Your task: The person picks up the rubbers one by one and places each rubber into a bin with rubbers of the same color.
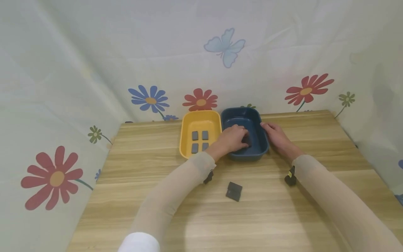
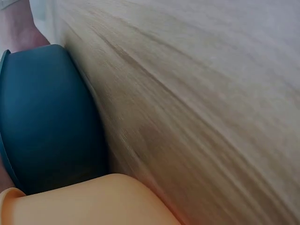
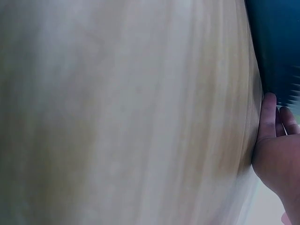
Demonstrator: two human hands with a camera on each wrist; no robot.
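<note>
My left hand (image 1: 232,139) reaches down into the dark blue bin (image 1: 245,157). Its thumb and fingers curve around a dark block (image 1: 247,140), mostly hidden by the hand. Against the bin's right side rests my right hand (image 1: 278,139), fingertips at the rim. In the right wrist view that hand (image 3: 279,145) has its fingers extended along the blue wall (image 3: 276,47). A yellow bin (image 1: 182,140) adjoins the blue one on the left, with several grey blocks (image 1: 195,135) laid out in rows inside.
Two dark flat pieces (image 1: 234,191) lie side by side on the wooden table (image 1: 267,217), nearer the front. Behind the bins hangs a pale curtain (image 1: 176,52) printed with flowers and a butterfly, along the table's back edge. The yellow bin's outer wall (image 2: 93,201) shows in the left wrist view.
</note>
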